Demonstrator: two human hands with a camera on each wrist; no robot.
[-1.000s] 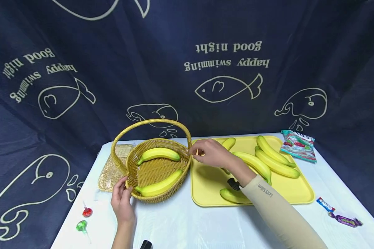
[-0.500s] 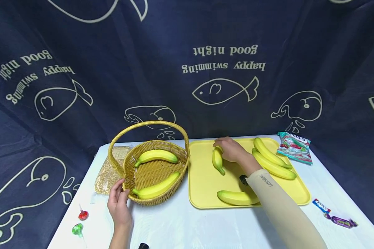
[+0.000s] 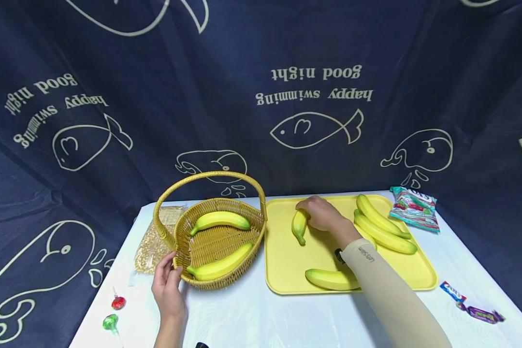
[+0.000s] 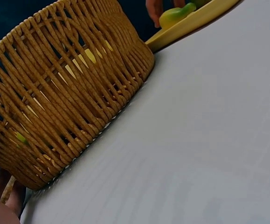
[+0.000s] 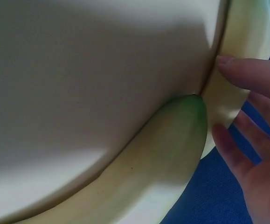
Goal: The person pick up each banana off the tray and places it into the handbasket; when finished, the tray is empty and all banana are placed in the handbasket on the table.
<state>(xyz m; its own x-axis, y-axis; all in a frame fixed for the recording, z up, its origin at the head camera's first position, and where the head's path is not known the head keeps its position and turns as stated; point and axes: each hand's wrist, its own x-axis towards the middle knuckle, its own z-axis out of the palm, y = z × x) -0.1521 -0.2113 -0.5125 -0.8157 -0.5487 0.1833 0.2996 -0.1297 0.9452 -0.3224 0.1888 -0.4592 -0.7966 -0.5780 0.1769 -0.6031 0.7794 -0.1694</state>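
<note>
Banana, short, yellow with green tip [image 3: 299, 224], lies at the 11 o'clock end of the yellow plastic tray [image 3: 287, 270], long axis running 12 to 6. Right hand [image 3: 324, 215] sits at its 3 o'clock side, fingers curled round its far end. Left hand [image 3: 168, 290] grips the woven wicker basket [image 3: 219, 239] rim, farther off.

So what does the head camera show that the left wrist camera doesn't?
Only the head view shows both hands: the left hand on the basket's near rim, the right hand on a banana. It also shows two bananas in the basket, three more on the tray, lollipops, wrapped candies, a snack packet and the whale-print cloth.

Only the left wrist view shows the basket's woven side wall close up.

Both show the wicker basket, the yellow tray and the white table.
</note>
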